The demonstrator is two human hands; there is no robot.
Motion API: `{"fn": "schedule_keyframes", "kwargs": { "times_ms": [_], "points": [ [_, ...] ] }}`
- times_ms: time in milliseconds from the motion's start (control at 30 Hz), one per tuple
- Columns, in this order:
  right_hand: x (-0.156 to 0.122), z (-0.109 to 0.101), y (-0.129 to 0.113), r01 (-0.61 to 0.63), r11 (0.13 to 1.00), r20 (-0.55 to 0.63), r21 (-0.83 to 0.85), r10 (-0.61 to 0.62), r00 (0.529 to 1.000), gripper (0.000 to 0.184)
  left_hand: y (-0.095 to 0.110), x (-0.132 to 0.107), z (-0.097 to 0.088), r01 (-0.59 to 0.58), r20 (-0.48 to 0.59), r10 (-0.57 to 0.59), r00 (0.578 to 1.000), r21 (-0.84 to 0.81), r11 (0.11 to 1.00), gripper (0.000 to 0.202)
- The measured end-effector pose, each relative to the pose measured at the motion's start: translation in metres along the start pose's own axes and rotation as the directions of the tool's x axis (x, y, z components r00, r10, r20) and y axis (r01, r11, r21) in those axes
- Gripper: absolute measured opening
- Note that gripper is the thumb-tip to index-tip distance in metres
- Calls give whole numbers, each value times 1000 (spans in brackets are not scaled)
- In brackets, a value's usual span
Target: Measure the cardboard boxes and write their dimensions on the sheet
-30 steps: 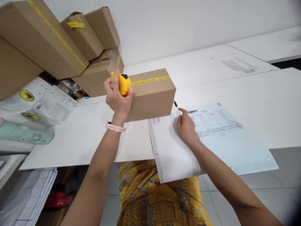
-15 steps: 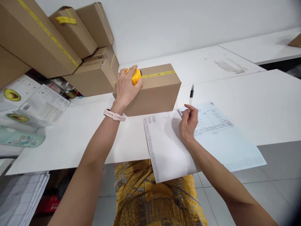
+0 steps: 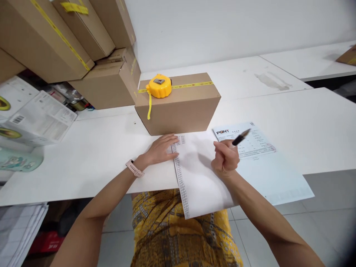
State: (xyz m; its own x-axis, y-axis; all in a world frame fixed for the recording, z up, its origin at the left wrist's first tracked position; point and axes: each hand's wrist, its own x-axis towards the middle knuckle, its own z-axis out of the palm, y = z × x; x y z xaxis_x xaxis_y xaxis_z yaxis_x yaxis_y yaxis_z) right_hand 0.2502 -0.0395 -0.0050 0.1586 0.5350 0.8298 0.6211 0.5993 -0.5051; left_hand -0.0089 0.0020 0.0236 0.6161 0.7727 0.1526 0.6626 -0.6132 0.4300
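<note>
My left hand [image 3: 162, 149] lies flat with fingers stretched out, its fingertips on the left edge of a white sheet of paper [image 3: 200, 185] with columns of small marks down that side. A pen [image 3: 241, 137] with a black grip is held in my closed right hand [image 3: 226, 158], its tip pointing up and to the right, off the paper. Behind my left hand stands a closed cardboard box [image 3: 180, 113] with yellow tape along its top. On that box rests a yellow tape measure [image 3: 159, 87], its wrist strap hanging over the front edge.
A printed pale blue form [image 3: 267, 167] lies on the right, overhanging the table edge. Several cardboard boxes [image 3: 105, 85] are stacked at the back left. White cartons with avocado pictures [image 3: 41, 118] and a mint-green cylinder [image 3: 20, 159] stand at the far left of the white table [image 3: 111, 155].
My left hand has let go of the tape measure, leaving it on the box, and come down to the paper's edge. My right hand has turned the pen so it tilts rightward.
</note>
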Motion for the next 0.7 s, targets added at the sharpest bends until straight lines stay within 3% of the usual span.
{"fn": "schedule_keyframes", "kwargs": {
  "times_ms": [67, 100, 133, 200, 267, 300, 400, 467, 567, 633, 700],
  "points": [
    [9, -11, -22, -32, 973, 38, 227, 24, 999, 30, -7, -1, 5, 29, 113, -31, 993, 15, 999, 63],
    [15, -18, -34, -109, 927, 107, 358, 75, 991, 29, -9, -1, 7, 42, 141, -45, 989, 27, 999, 68],
    [21, -26, -47, -263, 855, 280, 447, 145, 949, 29, -10, -1, 8, 53, 155, -58, 986, 39, 998, 69],
    [34, -41, -68, -542, 651, 587, 531, 179, 789, 35, -11, 0, 9, 68, 162, -75, 984, 47, 997, 70],
    [43, -50, -79, -688, 511, 745, 515, 130, 654, 45, -10, -1, 10, 79, 166, -83, 983, 32, 996, 69],
    [44, -50, -82, -725, 480, 785, 494, 113, 609, 44, -10, -1, 9, 84, 165, -86, 982, 21, 996, 69],
    [41, -34, -79, -779, 458, 818, 428, 170, 550, 24, -10, -2, 8, 92, 149, -88, 985, -20, 996, 66],
    [38, -15, -74, -824, 419, 806, 382, 285, 519, 44, -11, -3, 7, 82, 113, -76, 991, -54, 995, 61],
    [38, 15, -65, -910, 284, 795, 301, 453, 404, 65, -13, -6, 7, 58, 36, -54, 998, -119, 991, 54],
    [39, 28, -58, -941, 186, 795, 281, 504, 337, 68, -15, -7, 8, 54, -12, -57, 998, -163, 985, 55],
    [39, 37, -51, -954, 135, 780, 268, 551, 297, 57, -16, -9, 8, 59, -41, -69, 997, -202, 978, 56]
  ]
}}
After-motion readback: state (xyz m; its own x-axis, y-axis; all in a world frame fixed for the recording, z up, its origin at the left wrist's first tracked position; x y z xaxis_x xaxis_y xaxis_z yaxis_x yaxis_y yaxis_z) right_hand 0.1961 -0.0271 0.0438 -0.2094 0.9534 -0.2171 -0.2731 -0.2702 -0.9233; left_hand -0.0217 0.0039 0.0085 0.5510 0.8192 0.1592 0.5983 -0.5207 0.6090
